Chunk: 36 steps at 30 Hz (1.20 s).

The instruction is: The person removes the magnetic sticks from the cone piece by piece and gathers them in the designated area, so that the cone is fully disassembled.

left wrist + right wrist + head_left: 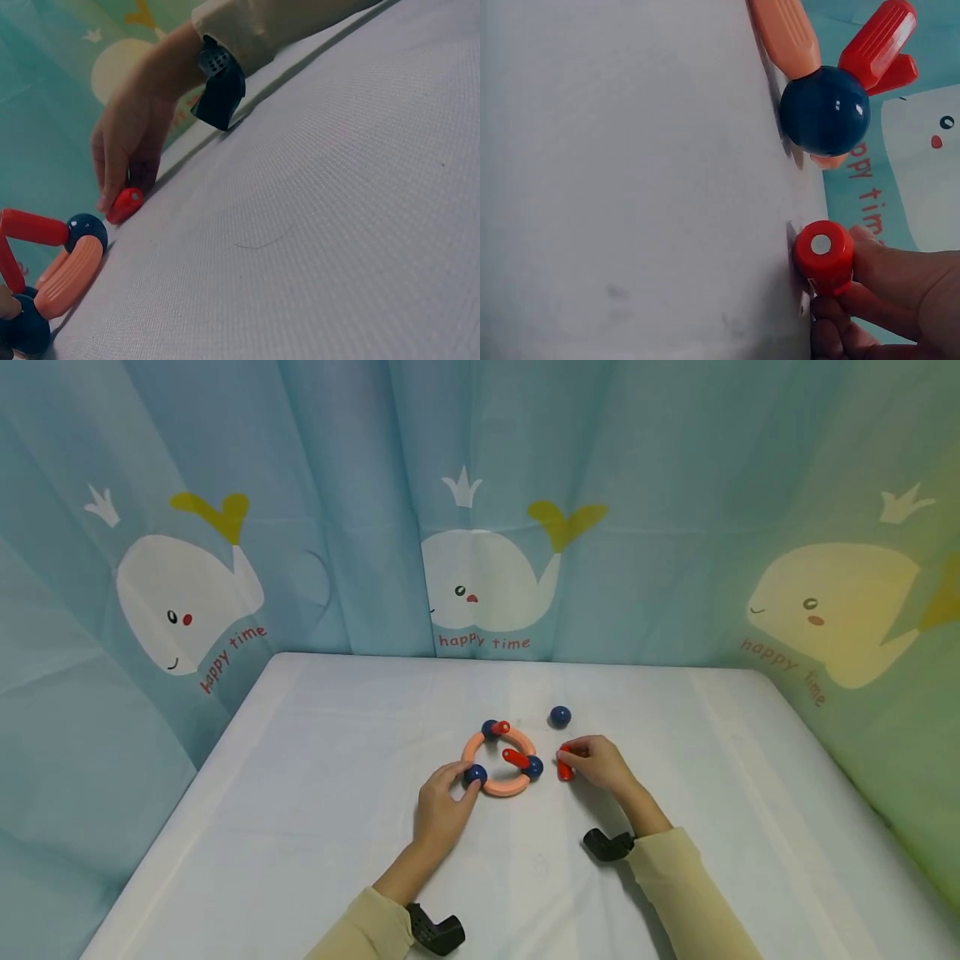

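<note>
Red rod in hand: the red rod [566, 770] is at your right, just to the right of the orange ring, low over the tabletop; you cannot tell from here whether it touches the cloth.
Rod axis: its long axis runs roughly front to back from where you sit, one end toward you, the other under your fingers; the end facing the right wrist view shows a pale round disc.
Right grip: your right hand [600, 764] pinches that rod between thumb and fingers.
Left grip: your left hand [442, 806] pinches the near-left blue ball [475, 775] of the orange ring [506, 788].
Standing rods: the right-hand rod [516, 758] rises from the right blue ball [533, 767], leaning inward over the ring; the rear rod [502, 727] rises from the rear blue ball [490, 729].
Loose ball: the loose blue ball [560, 717] sits just beyond your right fingers.
Edges and room: the white table [315, 760] spreads widely left and right of your hands; its far edge meets the whale curtain [360, 527], well behind the ring.
</note>
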Tool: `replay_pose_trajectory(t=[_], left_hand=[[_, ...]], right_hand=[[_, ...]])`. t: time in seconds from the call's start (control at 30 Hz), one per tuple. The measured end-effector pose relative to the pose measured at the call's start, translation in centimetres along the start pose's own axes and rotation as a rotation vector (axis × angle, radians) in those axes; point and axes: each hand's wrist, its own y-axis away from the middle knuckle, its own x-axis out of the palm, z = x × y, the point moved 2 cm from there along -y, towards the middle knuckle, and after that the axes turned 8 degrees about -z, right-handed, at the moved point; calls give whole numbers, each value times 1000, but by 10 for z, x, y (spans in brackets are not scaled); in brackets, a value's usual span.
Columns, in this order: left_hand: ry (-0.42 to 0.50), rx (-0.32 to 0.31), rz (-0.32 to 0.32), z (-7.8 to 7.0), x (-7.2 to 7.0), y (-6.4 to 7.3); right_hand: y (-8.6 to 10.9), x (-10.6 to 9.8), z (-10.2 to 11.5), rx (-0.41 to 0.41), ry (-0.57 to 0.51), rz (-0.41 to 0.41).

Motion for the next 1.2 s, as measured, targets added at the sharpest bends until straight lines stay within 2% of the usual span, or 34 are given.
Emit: replay_pose_trajectory(t=[0.2, 0.43, 0.6, 0.8, 0.9, 1.03, 1.2], left_hand=[[-13, -38, 12, -1, -1, 0], [-28, -48, 21, -4, 4, -3], [-48, -44, 82, -6, 5, -7], [-27, 26, 178, 3, -6, -20], [-20, 47, 214, 8, -14, -26], [-19, 54, 262, 15, -22, -33], [13, 28, 311, 25, -31, -38]], right_hand=[[2, 0, 0, -5, -9, 0], [4, -6, -6, 21, -141, -43], [5, -10, -7, 26, -152, -90], [11, -15, 1, 35, -197, -196], [15, -16, 8, 5, -224, -210], [21, -14, 19, -48, -236, -190], [30, -2, 40, -198, -207, -79]])
